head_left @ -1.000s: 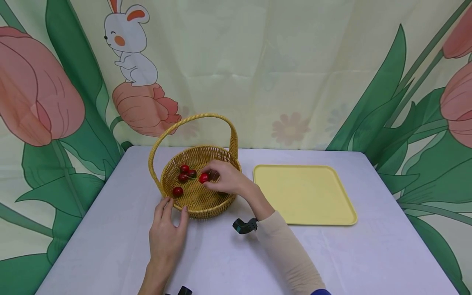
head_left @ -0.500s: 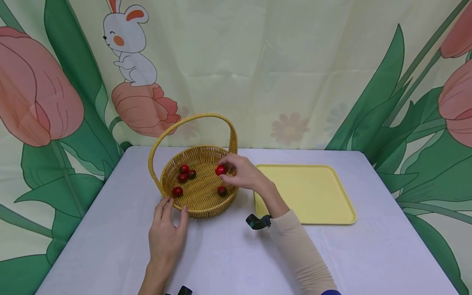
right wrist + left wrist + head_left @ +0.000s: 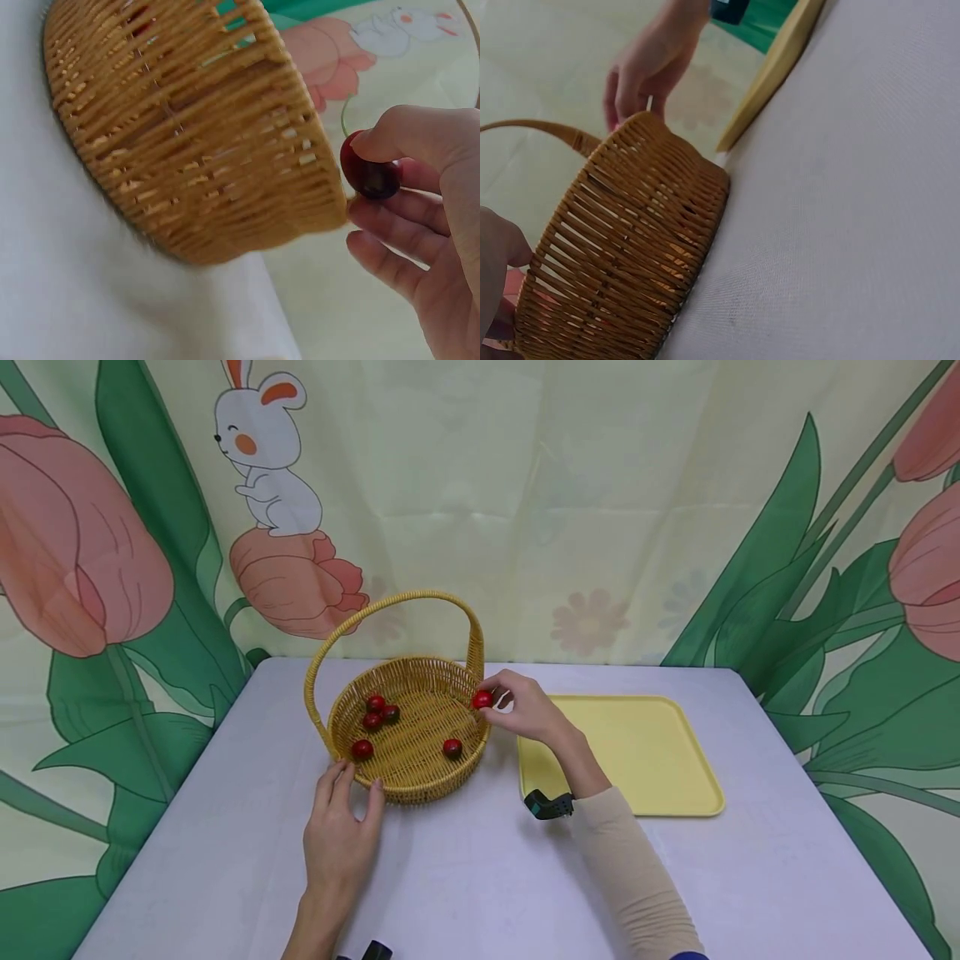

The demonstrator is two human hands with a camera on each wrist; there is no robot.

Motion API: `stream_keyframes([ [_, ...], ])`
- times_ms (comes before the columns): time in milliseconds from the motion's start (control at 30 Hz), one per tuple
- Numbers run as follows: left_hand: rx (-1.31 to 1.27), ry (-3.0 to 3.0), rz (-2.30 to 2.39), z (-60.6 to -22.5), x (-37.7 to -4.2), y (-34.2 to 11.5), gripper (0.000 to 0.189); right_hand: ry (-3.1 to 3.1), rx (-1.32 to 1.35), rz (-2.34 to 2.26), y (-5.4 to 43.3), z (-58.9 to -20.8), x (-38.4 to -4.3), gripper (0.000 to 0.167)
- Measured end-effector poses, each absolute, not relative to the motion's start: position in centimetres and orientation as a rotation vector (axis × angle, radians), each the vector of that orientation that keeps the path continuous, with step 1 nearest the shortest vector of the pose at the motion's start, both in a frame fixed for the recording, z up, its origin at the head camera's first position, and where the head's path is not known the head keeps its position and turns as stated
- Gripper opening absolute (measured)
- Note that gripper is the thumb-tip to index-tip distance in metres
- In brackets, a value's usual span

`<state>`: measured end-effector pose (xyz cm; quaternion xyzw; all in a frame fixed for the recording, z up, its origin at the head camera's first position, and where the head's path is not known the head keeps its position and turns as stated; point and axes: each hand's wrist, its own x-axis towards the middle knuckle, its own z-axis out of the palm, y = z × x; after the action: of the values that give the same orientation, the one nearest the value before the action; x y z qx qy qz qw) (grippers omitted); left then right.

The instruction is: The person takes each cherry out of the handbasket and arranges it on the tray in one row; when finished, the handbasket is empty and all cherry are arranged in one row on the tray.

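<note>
A dark red cherry [image 3: 482, 699] with a thin green stem is pinched between the thumb and fingers of my right hand [image 3: 523, 706]. That hand is at the right rim of a round wicker basket [image 3: 416, 777]; in the right wrist view the cherry [image 3: 369, 169] shows just beyond the rim. Several more cherries lie in the basket: a cluster at the back left, one cherry [image 3: 362, 749] at the front left and one cherry [image 3: 452, 748] at the right. My left hand [image 3: 341, 827] touches the basket's front left rim with fingers fairly straight, thumb apart.
A yellow tray [image 3: 637, 756] lies to the right of the basket, its left part partly behind my right hand and wrist. The basket's tall arched handle [image 3: 416, 596] rises over it. A white cloth [image 3: 465, 877] covers the table, and a printed curtain [image 3: 600, 510] hangs behind.
My right hand has carried the pinched cherry rightward from the basket's middle to its right rim, uncovering the cherry at the right. My left hand has stayed in place.
</note>
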<state>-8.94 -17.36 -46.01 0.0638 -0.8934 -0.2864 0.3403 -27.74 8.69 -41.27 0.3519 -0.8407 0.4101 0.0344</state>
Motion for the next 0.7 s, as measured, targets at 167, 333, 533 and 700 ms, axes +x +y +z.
stream_keyframes([
  [167,0.165,-2.329,-0.739,-46.0,-8.9,-17.4,0.048,-2.578,0.996,1.290,10.0,-41.9,-28.3,0.032],
  [333,0.154,-2.322,-0.736,-46.0,-8.9,-17.5,0.049,-2.602,0.930,1.259,11.3,-42.4,-28.7,0.032],
  [533,0.146,-2.314,-0.732,-46.0,-8.9,-17.6,0.048,-2.669,0.848,1.238,12.4,-43.4,-29.1,0.034],
  [700,0.150,-2.313,-0.731,-46.0,-8.9,-17.5,0.048,-2.762,0.736,1.220,13.2,-44.4,-29.4,0.036],
])
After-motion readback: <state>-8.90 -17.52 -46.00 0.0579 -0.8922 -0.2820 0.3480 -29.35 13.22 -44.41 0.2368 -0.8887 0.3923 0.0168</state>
